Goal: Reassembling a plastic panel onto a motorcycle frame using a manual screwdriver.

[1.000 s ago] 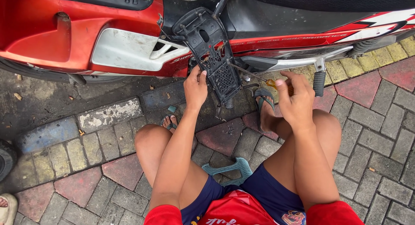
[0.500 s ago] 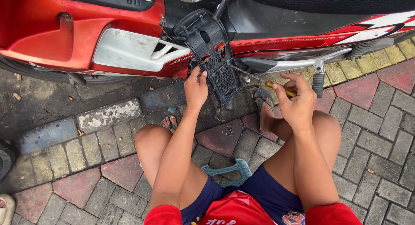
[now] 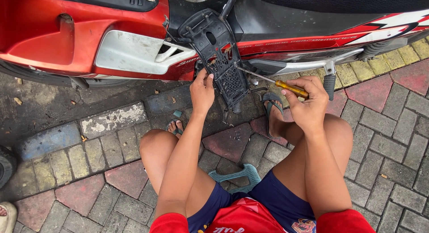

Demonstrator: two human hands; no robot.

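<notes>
two hands up ahead of bare knees, above a teal stool point(image 3: 241, 175) mostly hidden between the thighs. left hand point(image 3: 202, 91) pressed against the edge of the black plastic panel point(image 3: 221, 58), fingers curled, grip itself hard to make out. right hand point(image 3: 307, 103) closed around the yellow-handled screwdriver point(image 3: 286, 87), now raised and clearer than half a second ago, shaft angled left with tip lost against the panel's grille. behind, red motorcycle point(image 3: 80, 36) cut off by the frame's edges, parked on brick paving point(image 3: 393, 139).
</notes>
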